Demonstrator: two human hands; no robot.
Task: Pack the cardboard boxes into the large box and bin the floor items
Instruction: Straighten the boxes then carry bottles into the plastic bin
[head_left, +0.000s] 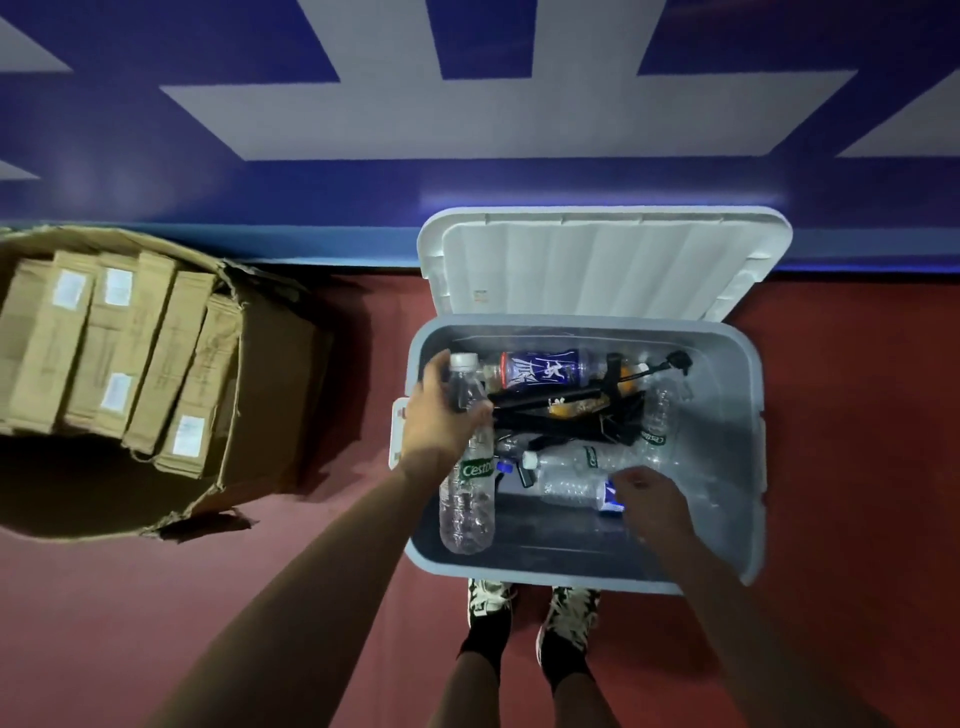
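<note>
Late stage, judging by the layout. The cardboard boxes (104, 353) stand on edge in a tight row inside the large box (270, 374) on the left, white labels up. The front part of that box is dark and looks unfilled. No loose cardboard is visible on the floor (156, 597), so packing looks done.

Binning is nearly done too. No stray items show on the visible floor, only the person's shoes (488, 597) at the bin's near edge.

The left hand (441, 415) grips a clear water bottle (467, 499) by the neck, cap up, with the body hanging over the bin's left inner edge and not yet dropped. The right hand (657, 501) is low inside the bin with curled fingers, right at a crushed bottle (571, 488) with a blue label. I cannot tell whether it holds the bottle or has let go.

The grey bin (753, 467) sits on the floor with its white lid (597, 265) flipped open against the wall (467, 130). Inside are a dark bottle (545, 366) with a blue wrap at the back, tangled black gear (571, 415) in the middle with something orange under it, and several clear plastic bottles around that. The near part of the bin bottom is bare.

Left to do, likely: drop the held bottle and close the lid.
</note>
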